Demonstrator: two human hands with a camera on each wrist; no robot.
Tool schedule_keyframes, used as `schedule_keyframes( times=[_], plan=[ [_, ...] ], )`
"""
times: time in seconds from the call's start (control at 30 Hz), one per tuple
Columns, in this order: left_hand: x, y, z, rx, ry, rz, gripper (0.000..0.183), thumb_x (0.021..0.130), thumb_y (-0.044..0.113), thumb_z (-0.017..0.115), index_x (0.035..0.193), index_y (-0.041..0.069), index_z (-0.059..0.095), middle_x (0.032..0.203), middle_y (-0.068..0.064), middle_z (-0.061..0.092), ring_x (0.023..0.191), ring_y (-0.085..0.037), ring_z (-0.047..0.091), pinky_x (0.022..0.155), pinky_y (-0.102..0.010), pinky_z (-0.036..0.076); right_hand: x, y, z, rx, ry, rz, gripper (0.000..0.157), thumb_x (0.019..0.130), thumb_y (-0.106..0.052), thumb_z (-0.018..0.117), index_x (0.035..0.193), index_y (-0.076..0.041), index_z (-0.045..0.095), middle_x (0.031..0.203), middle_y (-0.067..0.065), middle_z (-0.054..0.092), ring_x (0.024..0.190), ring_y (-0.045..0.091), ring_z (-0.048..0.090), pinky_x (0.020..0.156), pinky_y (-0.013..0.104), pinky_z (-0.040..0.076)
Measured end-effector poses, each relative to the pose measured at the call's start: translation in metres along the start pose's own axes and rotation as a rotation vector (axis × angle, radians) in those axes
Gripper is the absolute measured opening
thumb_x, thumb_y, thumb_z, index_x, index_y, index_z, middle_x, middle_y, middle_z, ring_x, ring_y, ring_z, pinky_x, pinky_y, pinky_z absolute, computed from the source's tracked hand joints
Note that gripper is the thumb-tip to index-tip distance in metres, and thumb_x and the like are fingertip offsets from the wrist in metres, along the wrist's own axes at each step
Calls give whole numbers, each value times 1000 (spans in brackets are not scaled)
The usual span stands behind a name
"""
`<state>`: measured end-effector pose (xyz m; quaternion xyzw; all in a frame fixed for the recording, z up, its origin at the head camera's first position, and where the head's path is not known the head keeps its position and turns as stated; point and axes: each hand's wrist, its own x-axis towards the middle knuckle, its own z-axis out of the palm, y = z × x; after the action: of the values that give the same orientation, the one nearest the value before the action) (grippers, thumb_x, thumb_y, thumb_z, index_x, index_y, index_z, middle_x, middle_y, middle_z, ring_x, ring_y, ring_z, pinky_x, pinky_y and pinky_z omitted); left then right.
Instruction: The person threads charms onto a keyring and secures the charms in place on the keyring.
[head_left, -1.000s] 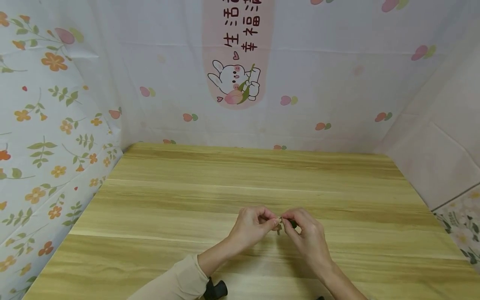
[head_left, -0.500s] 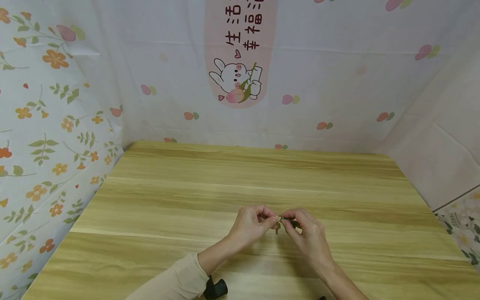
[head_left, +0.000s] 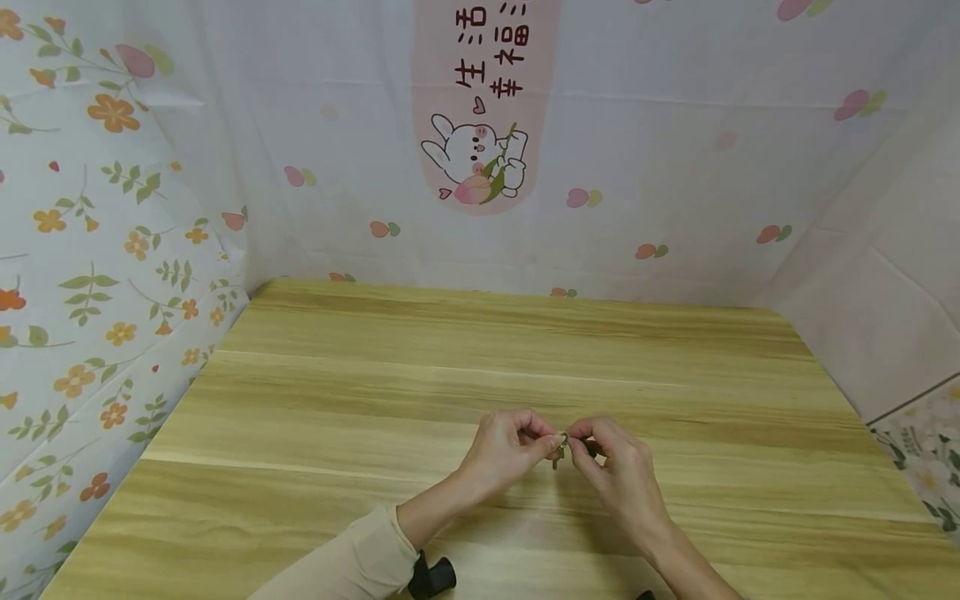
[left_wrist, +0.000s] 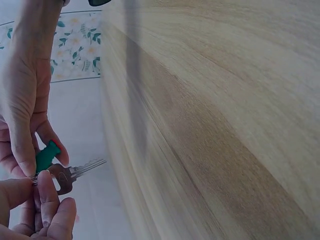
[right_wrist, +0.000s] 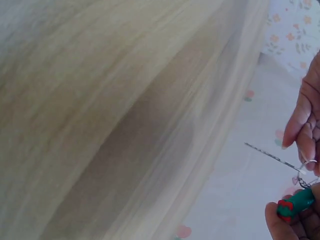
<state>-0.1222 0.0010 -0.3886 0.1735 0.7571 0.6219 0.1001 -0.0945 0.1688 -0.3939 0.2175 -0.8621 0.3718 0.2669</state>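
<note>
Both hands meet over the front part of the wooden table. My left hand (head_left: 506, 450) pinches a thin metal key ring (right_wrist: 306, 165) between thumb and forefinger. A metal key (left_wrist: 64, 178) hangs from the ring by its head, its toothed blade jutting out past the fingers. Facing it, my right hand (head_left: 617, 467) pinches the short chain end (right_wrist: 302, 182) of a green keychain charm (right_wrist: 296, 204). The charm has a red patterned end and lies along the curled right fingers. Fingertips hide part of the ring where charm and key come together.
The wood-grain table (head_left: 375, 375) runs back to a white printed cloth (head_left: 337, 167) hung behind it. A flowered cloth (head_left: 112, 275) hangs on the left side. A black cylindrical object (head_left: 435, 577) shows beside the left sleeve (head_left: 352, 554).
My fingertips have drawn slightly apart, and the ring shows more plainly between them. The right hand has shifted a little to the right. The head view has tilted slightly.
</note>
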Motion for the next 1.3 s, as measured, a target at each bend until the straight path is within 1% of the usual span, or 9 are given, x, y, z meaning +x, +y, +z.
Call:
schedule_keyframes(
  times=[0.2, 0.4, 0.5, 0.63, 0.73, 0.97, 1.1, 1.2, 1.3],
  plan=[
    [0, 1, 1, -13, -2, -7, 6, 86, 11, 67, 84, 5, 68, 75, -7, 72, 72, -29, 70, 61, -18, 49, -1, -1, 1, 1, 1, 14, 29, 69, 19, 71, 82, -5, 64, 81, 1, 66, 73, 9, 64, 64, 20, 53],
    [1, -1, 1, 1, 6, -12, 5, 86, 10, 67, 84, 6, 68, 74, -6, 72, 72, -29, 70, 56, -17, 47, -1, -1, 0, -13, 8, 6, 29, 68, 18, 72, 81, -6, 64, 80, -1, 66, 72, 5, 62, 62, 25, 54],
    [1, 0, 1, 11, 7, -6, 6, 86, 10, 67, 84, 5, 68, 74, -6, 72, 71, -28, 70, 56, -17, 46, 0, -1, 0, -11, 7, 8, 28, 68, 17, 73, 81, -6, 64, 80, -1, 67, 72, 4, 62, 62, 23, 53],
    [1, 1, 1, 18, 9, 1, 7, 86, 10, 68, 84, 4, 67, 74, -7, 72, 71, -28, 70, 56, -16, 46, 1, -1, -1, 5, -28, 30, 26, 70, 15, 73, 81, -7, 64, 82, -2, 67, 74, 4, 61, 65, 15, 50],
    [0, -1, 1, 19, 11, 6, 6, 86, 10, 67, 84, 4, 67, 74, -7, 71, 70, -28, 70, 56, -17, 46, 1, -1, -2, 9, -55, 47, 25, 71, 15, 72, 81, -6, 64, 82, -1, 66, 75, 4, 60, 65, 15, 50],
    [-2, 0, 4, 46, 17, 30, 4, 86, 8, 66, 83, 6, 68, 75, -4, 71, 69, -25, 69, 53, -17, 45, 3, -7, -1, 38, -55, 120, 22, 74, 16, 69, 80, -4, 62, 80, 1, 65, 74, 13, 64, 64, 23, 55],
    [-2, 0, 5, 59, 19, 37, 4, 86, 8, 66, 83, 6, 68, 74, -4, 70, 67, -23, 68, 51, -17, 44, 3, -8, 1, 58, -49, 169, 20, 76, 14, 67, 79, -4, 61, 78, 2, 64, 73, 18, 66, 65, 26, 55],
    [-3, 0, 5, 77, 23, 45, 4, 86, 8, 66, 83, 6, 68, 74, -3, 71, 66, -22, 68, 50, -17, 44, 4, -9, 0, 78, -54, 211, 20, 77, 15, 66, 79, -4, 61, 78, 1, 63, 74, 18, 66, 66, 26, 55],
    [-3, 1, 5, 96, 28, 57, 4, 86, 8, 66, 83, 6, 68, 74, -3, 71, 63, -17, 66, 50, -17, 44, 4, -11, -1, 103, -58, 246, 20, 78, 15, 65, 79, -5, 61, 78, 1, 64, 74, 18, 66, 67, 27, 55]
  ],
)
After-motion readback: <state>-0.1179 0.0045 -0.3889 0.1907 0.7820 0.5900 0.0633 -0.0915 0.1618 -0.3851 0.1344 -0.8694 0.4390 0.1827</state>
